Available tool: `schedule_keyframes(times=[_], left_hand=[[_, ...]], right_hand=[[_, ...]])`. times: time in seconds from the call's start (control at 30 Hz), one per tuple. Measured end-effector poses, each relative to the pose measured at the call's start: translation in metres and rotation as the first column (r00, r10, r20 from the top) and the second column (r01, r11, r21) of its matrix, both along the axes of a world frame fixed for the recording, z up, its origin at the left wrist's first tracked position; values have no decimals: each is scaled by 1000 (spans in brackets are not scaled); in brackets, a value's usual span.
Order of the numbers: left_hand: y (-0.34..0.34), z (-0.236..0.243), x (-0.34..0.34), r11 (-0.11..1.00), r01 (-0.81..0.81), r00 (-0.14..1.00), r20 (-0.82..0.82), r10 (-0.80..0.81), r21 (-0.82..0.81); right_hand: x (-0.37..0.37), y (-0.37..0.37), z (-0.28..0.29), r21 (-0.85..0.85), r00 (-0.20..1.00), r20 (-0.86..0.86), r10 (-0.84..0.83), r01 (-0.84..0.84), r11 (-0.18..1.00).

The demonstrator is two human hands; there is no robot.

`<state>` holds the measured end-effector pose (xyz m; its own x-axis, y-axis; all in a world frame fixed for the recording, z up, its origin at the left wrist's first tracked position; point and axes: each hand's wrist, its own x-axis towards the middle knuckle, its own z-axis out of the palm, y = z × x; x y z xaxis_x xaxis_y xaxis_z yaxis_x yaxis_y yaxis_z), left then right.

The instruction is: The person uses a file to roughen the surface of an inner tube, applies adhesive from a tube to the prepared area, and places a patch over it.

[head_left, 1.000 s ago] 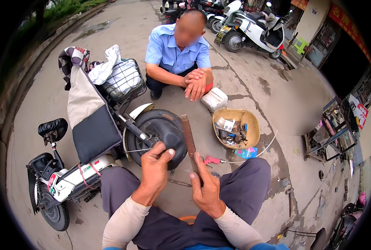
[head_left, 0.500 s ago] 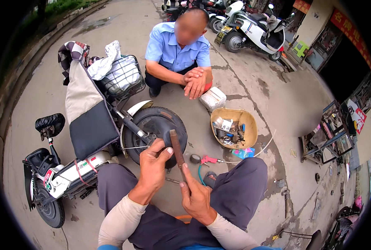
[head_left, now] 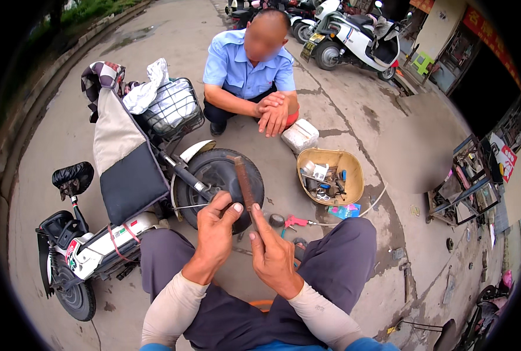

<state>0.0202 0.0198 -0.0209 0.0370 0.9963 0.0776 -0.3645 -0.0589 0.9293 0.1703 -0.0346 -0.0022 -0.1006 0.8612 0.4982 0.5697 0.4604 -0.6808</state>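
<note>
My right hand (head_left: 275,257) grips the lower end of a rusty flat file (head_left: 244,182), index finger stretched along it. The file points up and away over the front wheel (head_left: 199,175) of a white electric bike (head_left: 105,245). Close beside the file, my left hand (head_left: 213,237) is closed, thumb and index finger pinched together; what they hold, if anything, cannot be made out. Just beyond the left fingers lies the lower end of the bike's front fork (head_left: 190,180). The bike leans over on its side at the left.
A person in a blue shirt (head_left: 249,70) squats opposite, hands crossed. A yellow basin (head_left: 360,175) of tools and parts stands right of the wheel, beside a white block (head_left: 301,136). A pink air gun (head_left: 295,221) with hose lies before it. A metal rack (head_left: 465,181) stands at right.
The file has slid forward, away from me, past my left fingers, with my right hand following it. My left hand has stayed nearly in place.
</note>
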Motion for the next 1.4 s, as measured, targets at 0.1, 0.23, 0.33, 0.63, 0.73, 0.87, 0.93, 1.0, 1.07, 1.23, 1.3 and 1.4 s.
schedule_keyframes(times=[0.1, 0.23, 0.33, 0.63, 0.73, 0.87, 0.93, 1.0, 1.07, 1.23, 1.3, 1.4], left_hand=[[1, 11, 10, 1000, -23, 1000, -17, 23, -3], [-2, 18, 9, 997, -80, 997, -1, 80, -7], [3, -2, 4, 999, -38, 999, -10, 38, -3], [-2, 30, 15, 996, -88, 993, 77, 90, -31], [-2, 16, 8, 999, -31, 1000, 1, 31, 16], [2, 19, 11, 999, -26, 999, -34, 27, 21], [-4, 22, 8, 996, -94, 996, -2, 94, 4], [-2, 20, 5, 994, -109, 994, 10, 109, -17], [-4, 28, 8, 994, -112, 994, -18, 112, 12], [-2, 20, 9, 996, -68, 991, -116, 74, 55], [-3, 19, 7, 991, -114, 988, -98, 121, 77], [-4, 28, 2, 992, -120, 989, 82, 122, -36]], right_hand=[[3, 9, 10, -40, 1000, -7, -3, 3, 999], [6, -28, 0, -13, 1000, -7, 22, -23, 1000], [9, -18, -8, -60, 1000, 19, -21, 22, 998], [25, -18, 1, 79, 999, -38, 30, -27, 997], [13, -24, -3, -37, 999, 41, 15, -14, 999], [7, 4, 11, -5, 1000, 15, 3, -3, 1000], [5, 8, 15, -27, 999, 8, 35, -34, 999], [7, -14, -1, 19, 998, 0, 63, -63, 998], [3, -35, 0, 14, 999, 49, -19, 18, 1000], [7, 17, 19, -40, 999, 35, -12, 14, 999], [12, 23, 23, 39, 999, -46, -27, 29, 999], [18, 5, 4, 5, 989, -149, -6, 7, 1000]])
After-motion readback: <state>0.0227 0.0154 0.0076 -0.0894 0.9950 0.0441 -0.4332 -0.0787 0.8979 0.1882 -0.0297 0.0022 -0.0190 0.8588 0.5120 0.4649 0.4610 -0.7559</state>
